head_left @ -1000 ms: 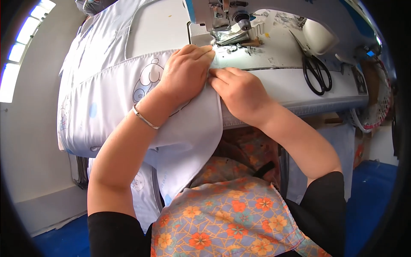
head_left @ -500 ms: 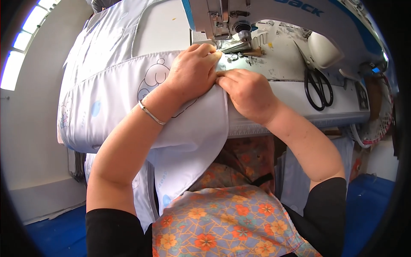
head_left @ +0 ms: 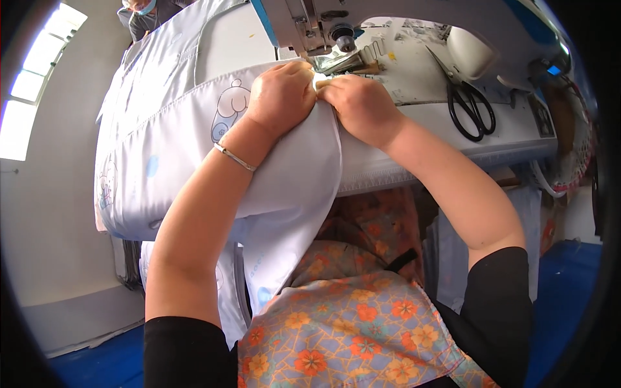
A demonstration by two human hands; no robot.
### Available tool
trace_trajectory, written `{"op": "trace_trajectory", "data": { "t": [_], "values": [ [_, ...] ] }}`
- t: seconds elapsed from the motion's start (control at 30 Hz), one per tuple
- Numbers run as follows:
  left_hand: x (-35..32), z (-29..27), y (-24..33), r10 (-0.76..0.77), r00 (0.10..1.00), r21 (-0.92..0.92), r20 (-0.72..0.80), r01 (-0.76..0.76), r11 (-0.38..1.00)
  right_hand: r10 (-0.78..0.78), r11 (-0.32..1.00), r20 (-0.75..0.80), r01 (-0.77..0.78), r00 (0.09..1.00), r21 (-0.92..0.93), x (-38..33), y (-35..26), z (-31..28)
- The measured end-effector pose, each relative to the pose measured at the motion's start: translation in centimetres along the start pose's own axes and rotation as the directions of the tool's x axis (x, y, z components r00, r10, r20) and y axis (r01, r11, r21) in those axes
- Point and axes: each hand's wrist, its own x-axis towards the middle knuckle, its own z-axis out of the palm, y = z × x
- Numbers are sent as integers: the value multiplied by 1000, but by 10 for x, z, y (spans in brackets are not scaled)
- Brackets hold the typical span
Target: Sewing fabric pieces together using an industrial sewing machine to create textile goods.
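- the white printed fabric [head_left: 194, 123] is spread over the sewing table [head_left: 440, 129] and hangs off its front edge toward the lap.
- the left hand [head_left: 281, 97] is curled down onto the fabric's edge, fingers closed, pressing and pinching it just before the presser foot [head_left: 339, 61] of the sewing machine [head_left: 310, 19].
- the right hand [head_left: 362, 107] is closed on the same edge, knuckles touching the left hand (a thin silver bracelet [head_left: 234, 157] is worn on the left wrist).
- black scissors [head_left: 469, 107] are laid on the table, right of the hands, apart from them.
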Motion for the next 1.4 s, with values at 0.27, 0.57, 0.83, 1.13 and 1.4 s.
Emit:
{"op": "trace_trajectory", "data": {
  "t": [0.27, 0.57, 0.83, 1.13, 1.4],
  "values": [
    [-21, -13, 26, -29, 999, -10, 30, 29, 1000, 225, 914, -207, -132, 952, 384, -91, -95, -29],
    [-14, -16, 51, -52, 982, 87, 183, 36, 996, 387, -452, 686, -521, 616, 724, -110, -166, 40],
    [-45, -19, 66, -101, 987, 97, 128, 89, 991, 385, -557, 691, -443, 612, 703, -103, -199, 34],
    [18, -56, 87, -412, 678, 295, 609, 289, 911, 100, 169, 166, -182, 981, 969, -78, -187, -29],
    [35, -49, 67, -419, 610, 379, 672, 203, 903, -391, 304, 159, -36, 907, 952, -29, -201, -102]
  ]
}}
